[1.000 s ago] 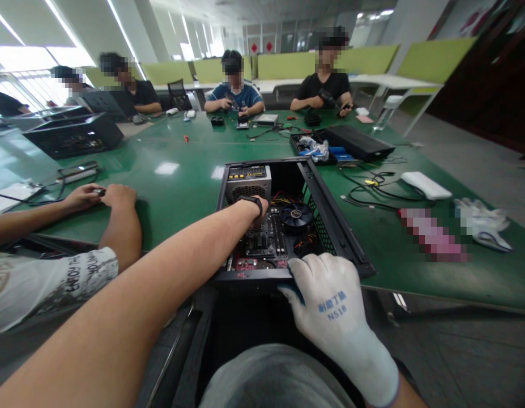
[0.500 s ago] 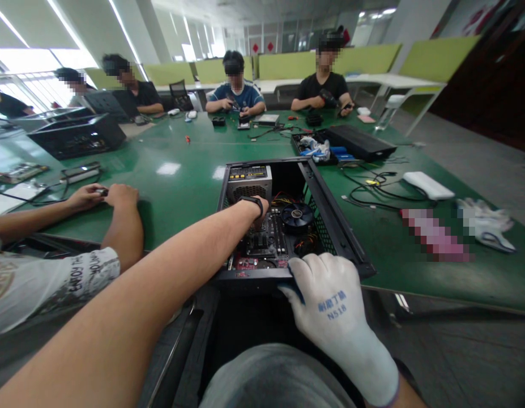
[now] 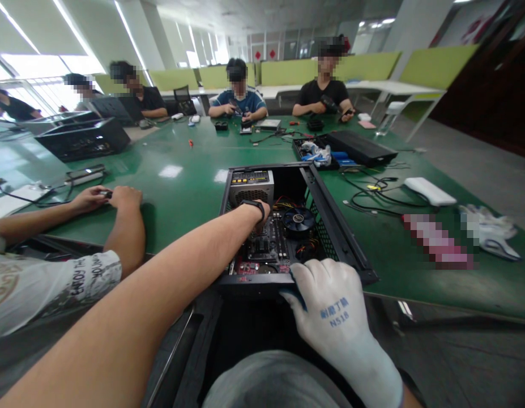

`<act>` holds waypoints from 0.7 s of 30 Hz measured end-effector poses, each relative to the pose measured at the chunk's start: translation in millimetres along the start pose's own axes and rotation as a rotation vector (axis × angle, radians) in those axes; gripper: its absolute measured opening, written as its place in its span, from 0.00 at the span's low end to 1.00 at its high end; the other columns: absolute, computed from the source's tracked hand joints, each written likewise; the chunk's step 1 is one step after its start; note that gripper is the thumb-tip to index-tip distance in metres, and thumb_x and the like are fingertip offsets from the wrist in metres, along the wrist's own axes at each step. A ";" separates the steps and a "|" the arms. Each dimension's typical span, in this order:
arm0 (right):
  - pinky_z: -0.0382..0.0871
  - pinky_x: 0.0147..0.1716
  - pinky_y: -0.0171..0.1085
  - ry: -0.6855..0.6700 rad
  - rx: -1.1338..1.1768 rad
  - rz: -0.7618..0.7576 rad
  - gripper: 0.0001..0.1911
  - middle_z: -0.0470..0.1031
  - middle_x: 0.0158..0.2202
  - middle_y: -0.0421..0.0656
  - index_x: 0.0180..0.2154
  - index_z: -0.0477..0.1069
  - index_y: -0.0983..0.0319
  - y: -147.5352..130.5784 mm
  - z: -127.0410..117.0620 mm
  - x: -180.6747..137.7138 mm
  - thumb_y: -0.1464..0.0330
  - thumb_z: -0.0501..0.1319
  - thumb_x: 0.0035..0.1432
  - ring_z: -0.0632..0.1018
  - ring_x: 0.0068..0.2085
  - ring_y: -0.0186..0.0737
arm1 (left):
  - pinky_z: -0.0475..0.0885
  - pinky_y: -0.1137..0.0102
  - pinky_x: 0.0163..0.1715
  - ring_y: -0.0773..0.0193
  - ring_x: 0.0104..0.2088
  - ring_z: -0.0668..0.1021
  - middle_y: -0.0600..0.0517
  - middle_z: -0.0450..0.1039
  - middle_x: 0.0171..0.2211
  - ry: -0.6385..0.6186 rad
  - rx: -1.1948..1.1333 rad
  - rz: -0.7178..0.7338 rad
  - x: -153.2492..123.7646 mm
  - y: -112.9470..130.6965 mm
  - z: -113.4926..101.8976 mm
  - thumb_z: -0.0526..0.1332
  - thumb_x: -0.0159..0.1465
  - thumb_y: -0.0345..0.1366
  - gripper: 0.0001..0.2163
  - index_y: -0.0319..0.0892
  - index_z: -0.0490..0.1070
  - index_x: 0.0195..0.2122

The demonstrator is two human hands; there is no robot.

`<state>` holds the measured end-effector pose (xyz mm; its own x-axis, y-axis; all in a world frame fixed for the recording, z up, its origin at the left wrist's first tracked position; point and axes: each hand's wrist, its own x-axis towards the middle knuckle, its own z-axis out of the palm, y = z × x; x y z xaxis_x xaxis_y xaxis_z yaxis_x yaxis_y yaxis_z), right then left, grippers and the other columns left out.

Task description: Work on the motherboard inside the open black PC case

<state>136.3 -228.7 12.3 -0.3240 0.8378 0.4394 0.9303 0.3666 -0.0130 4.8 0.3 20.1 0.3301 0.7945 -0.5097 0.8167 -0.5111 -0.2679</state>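
An open black computer case lies on the green table in front of me, its near edge at my lap. Inside are a silver power supply, a motherboard and a black round cooling fan. My left hand, bare with a black wristband, reaches down into the case beside the power supply. Its fingers are hidden behind the wrist, so what they touch cannot be seen. My right hand, in a white work glove, is wrapped around the near rim of the case.
At my left, a person's hands hold a small dark thing. A black tray with tools and gloves, black cables, a white box and white gloves lie to the right. Several people sit across the green table.
The whole view has shifted slightly, with the scene sitting a little lower. Both hands keep their places on and in the case.
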 end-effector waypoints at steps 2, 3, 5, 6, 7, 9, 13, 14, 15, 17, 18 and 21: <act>0.46 0.34 0.42 0.003 0.000 0.000 0.14 0.70 0.31 0.43 0.39 0.70 0.59 0.1 0.4 -0.3 0.62 0.67 0.51 0.64 0.34 0.44 | 0.75 0.67 0.49 0.50 0.47 0.80 0.42 0.80 0.46 -0.008 -0.011 -0.006 -0.2 0.0 -0.7 0.75 0.43 0.44 0.33 0.37 0.78 0.51; 0.46 0.34 0.42 0.006 0.000 -0.001 0.13 0.69 0.31 0.43 0.39 0.70 0.59 0.0 0.3 -0.4 0.62 0.67 0.51 0.63 0.34 0.44 | 0.74 0.68 0.49 0.50 0.48 0.80 0.43 0.80 0.46 -0.011 -0.008 -0.008 -0.2 0.2 -0.8 0.75 0.43 0.44 0.32 0.38 0.78 0.51; 0.45 0.34 0.42 0.009 0.004 -0.001 0.12 0.69 0.31 0.43 0.38 0.70 0.59 -0.1 -0.1 -0.5 0.63 0.66 0.51 0.63 0.34 0.43 | 0.74 0.68 0.49 0.50 0.48 0.80 0.44 0.81 0.45 -0.014 -0.001 -0.011 0.3 0.8 -0.7 0.75 0.42 0.44 0.31 0.39 0.79 0.49; 0.45 0.34 0.42 0.010 0.007 0.001 0.12 0.69 0.31 0.43 0.38 0.70 0.59 -0.2 -0.3 -0.4 0.63 0.66 0.51 0.63 0.34 0.43 | 0.74 0.68 0.49 0.50 0.48 0.80 0.44 0.81 0.45 -0.012 -0.004 -0.009 0.7 1.1 -0.3 0.75 0.42 0.44 0.31 0.39 0.79 0.49; 0.45 0.34 0.42 0.012 0.010 0.004 0.12 0.69 0.31 0.43 0.38 0.70 0.59 -0.3 -0.5 -0.2 0.63 0.67 0.51 0.63 0.33 0.43 | 0.74 0.67 0.49 0.49 0.48 0.80 0.43 0.81 0.45 -0.008 -0.009 -0.010 1.2 1.3 0.2 0.76 0.42 0.43 0.31 0.38 0.79 0.48; 0.46 0.34 0.42 0.020 0.017 0.010 0.12 0.69 0.31 0.43 0.38 0.71 0.59 -0.5 -0.5 0.4 0.63 0.67 0.50 0.63 0.34 0.43 | 0.75 0.65 0.49 0.47 0.48 0.80 0.40 0.80 0.45 0.009 -0.022 -0.015 2.4 1.3 1.6 0.75 0.42 0.43 0.31 0.35 0.79 0.48; 0.46 0.34 0.42 0.037 0.024 0.015 0.14 0.69 0.31 0.43 0.37 0.71 0.59 -0.9 0.5 0.2 0.63 0.68 0.49 0.63 0.34 0.44 | 0.75 0.64 0.49 0.46 0.48 0.80 0.38 0.80 0.46 0.030 -0.035 -0.009 4.1 -0.4 3.5 0.75 0.43 0.44 0.31 0.33 0.79 0.48; 0.46 0.34 0.42 0.036 0.026 0.020 0.14 0.69 0.31 0.43 0.37 0.71 0.59 -0.9 0.9 -0.3 0.63 0.68 0.49 0.63 0.34 0.43 | 0.75 0.64 0.49 0.46 0.48 0.80 0.37 0.80 0.46 0.031 -0.035 -0.004 4.2 -0.8 3.7 0.75 0.43 0.44 0.31 0.33 0.79 0.48; 0.46 0.34 0.42 0.031 0.028 0.023 0.13 0.69 0.31 0.42 0.37 0.70 0.58 -0.8 1.3 -1.0 0.63 0.68 0.49 0.63 0.34 0.43 | 0.75 0.64 0.49 0.46 0.48 0.80 0.37 0.79 0.47 0.031 -0.035 -0.001 4.2 -1.2 3.7 0.75 0.43 0.44 0.31 0.33 0.79 0.48; 0.46 0.34 0.42 0.024 0.029 0.029 0.14 0.69 0.31 0.42 0.38 0.70 0.58 -0.5 2.2 -2.5 0.62 0.68 0.50 0.63 0.34 0.43 | 0.75 0.64 0.49 0.46 0.48 0.80 0.36 0.79 0.47 0.031 -0.042 0.000 3.9 -1.6 3.6 0.75 0.43 0.44 0.32 0.32 0.78 0.49; 0.46 0.34 0.42 0.023 0.029 0.028 0.14 0.69 0.31 0.42 0.38 0.71 0.58 -0.2 2.7 -3.2 0.62 0.68 0.50 0.63 0.34 0.43 | 0.75 0.64 0.49 0.46 0.48 0.80 0.36 0.79 0.47 0.030 -0.046 0.000 3.7 -1.7 3.6 0.75 0.43 0.44 0.32 0.31 0.78 0.49; 0.46 0.34 0.42 0.038 0.033 0.016 0.14 0.69 0.32 0.43 0.39 0.71 0.59 0.5 3.7 -3.8 0.62 0.68 0.50 0.63 0.34 0.43 | 0.75 0.64 0.50 0.46 0.48 0.80 0.36 0.79 0.47 0.033 -0.044 0.003 3.5 -1.7 3.7 0.75 0.43 0.44 0.32 0.32 0.79 0.48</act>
<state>137.4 -230.2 7.3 -0.3013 0.8279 0.4730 0.9291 0.3664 -0.0496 2.8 2.8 15.7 0.3477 0.8037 -0.4828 0.8355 -0.4993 -0.2294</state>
